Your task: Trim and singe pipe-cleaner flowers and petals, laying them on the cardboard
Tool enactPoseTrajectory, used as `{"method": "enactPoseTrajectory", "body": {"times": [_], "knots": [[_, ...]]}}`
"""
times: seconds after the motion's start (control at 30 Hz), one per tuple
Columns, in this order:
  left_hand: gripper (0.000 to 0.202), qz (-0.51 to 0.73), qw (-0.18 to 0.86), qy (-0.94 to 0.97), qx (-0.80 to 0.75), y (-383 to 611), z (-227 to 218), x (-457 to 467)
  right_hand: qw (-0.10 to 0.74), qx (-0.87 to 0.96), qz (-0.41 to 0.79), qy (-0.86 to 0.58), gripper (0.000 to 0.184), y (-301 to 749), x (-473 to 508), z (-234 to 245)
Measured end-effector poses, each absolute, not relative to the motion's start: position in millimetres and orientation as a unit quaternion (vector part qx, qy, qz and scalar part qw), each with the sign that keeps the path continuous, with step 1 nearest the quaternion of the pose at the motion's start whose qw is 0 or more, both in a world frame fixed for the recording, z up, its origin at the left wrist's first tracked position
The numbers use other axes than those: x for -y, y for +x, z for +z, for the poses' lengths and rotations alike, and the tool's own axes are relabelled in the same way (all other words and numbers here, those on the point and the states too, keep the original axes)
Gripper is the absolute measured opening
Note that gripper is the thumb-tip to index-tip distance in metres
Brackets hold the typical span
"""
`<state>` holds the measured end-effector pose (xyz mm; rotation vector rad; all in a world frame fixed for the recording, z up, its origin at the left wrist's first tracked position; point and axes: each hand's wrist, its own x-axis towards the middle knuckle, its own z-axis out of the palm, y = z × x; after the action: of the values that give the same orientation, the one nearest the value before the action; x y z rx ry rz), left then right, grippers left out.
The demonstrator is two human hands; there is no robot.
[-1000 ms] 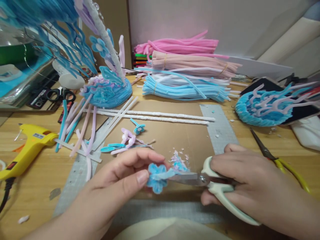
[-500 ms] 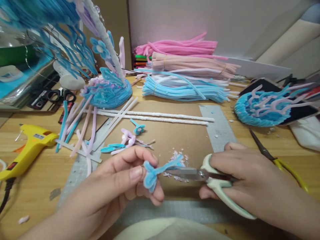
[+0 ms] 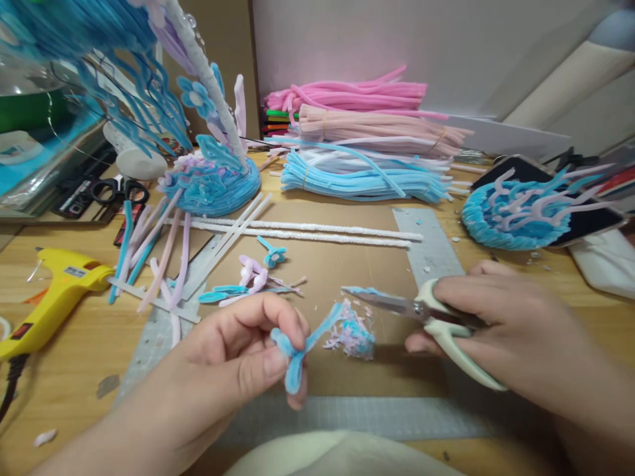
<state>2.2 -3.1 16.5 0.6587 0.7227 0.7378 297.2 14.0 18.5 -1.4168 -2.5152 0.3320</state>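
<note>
Pinched between the thumb and fingers of my left hand (image 3: pixel 248 360) is a blue pipe-cleaner flower (image 3: pixel 294 371), its fuzzy stem slanting up to the right. My right hand (image 3: pixel 489 317) grips a pair of pale-green-handled scissors (image 3: pixel 441 334). The blades look closed, point left, and carry blue fluff near the tip; they are apart from the flower. Below the blades, a small heap of blue and lilac fluff trimmings (image 3: pixel 353 334) lies on the brown cardboard (image 3: pixel 391 377). Behind my left hand rest a small blue flower (image 3: pixel 274 256) and lilac pieces (image 3: pixel 254 274).
Bundles of blue (image 3: pixel 367 180), beige and pink pipe cleaners lie at the back. A yellow glue gun (image 3: pixel 59 291) is at left, near a tall blue pipe-cleaner piece (image 3: pixel 218 185). Yellow-handled pliers are largely hidden behind my right hand. A blue tentacled piece (image 3: pixel 516 211) sits at right.
The scissors have drawn back up and to the right, away from the flower's stem. My left hand has turned the flower slightly, and the fluff heap is now uncovered.
</note>
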Motion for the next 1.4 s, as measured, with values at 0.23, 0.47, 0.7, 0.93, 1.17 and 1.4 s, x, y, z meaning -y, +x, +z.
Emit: {"method": "enactPoseTrajectory", "body": {"times": [0.23,0.47,0.7,0.93,1.17,1.4], "knots": [[0.013,0.339,0.748,0.387,-0.419,0,11,5,0.115,0.882,0.061,-0.452,0.037,291,-13,20],[0.011,0.342,0.791,0.310,-0.401,6,12,4,0.131,0.887,0.001,-0.442,0.016,284,-11,15],[0.015,0.334,0.868,0.177,-0.321,5,11,4,0.120,0.890,-0.062,-0.434,0.011,286,-10,14],[0.017,0.320,0.873,0.142,-0.339,7,14,2,0.121,0.889,-0.047,-0.440,0.012,286,-9,15],[0.017,0.336,0.865,0.175,-0.328,8,12,2,0.147,0.889,-0.010,-0.434,0.014,283,-10,16],[0.021,0.333,0.872,0.176,-0.312,8,12,3,0.152,0.892,-0.011,-0.426,0.012,282,-14,15]]}}
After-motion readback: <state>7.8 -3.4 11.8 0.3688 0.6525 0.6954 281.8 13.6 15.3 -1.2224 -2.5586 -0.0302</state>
